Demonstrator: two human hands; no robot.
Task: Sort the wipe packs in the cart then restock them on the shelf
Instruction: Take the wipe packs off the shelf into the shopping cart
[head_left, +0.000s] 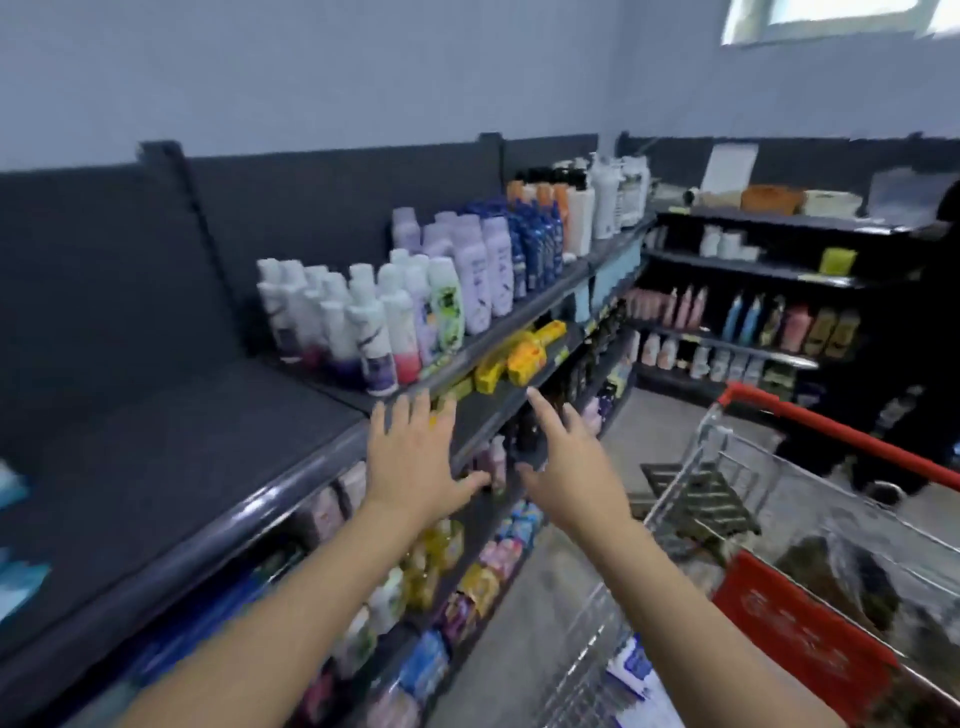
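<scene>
Hovering spread-fingered, left hand (415, 457) and right hand (566, 462) are holding nothing, just off the shelf (156, 441) edge. What looks like a wipe pack (631, 669) is lying in the cart (831, 431), lower right. Probably light, soft, slick film, so gripping across its flat faces is looking safest.

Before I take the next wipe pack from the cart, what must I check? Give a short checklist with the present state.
1. Left hand free: ok, fingers spread, holds nothing.
2. Right hand free: ok, open, holds nothing.
3. Bare room on the top shelf: ok, left of the bottles.
4. A pack in the cart: ok, a white and blue one shows.
5. Packs sorted: cannot tell, the cart is mostly out of view.
</scene>
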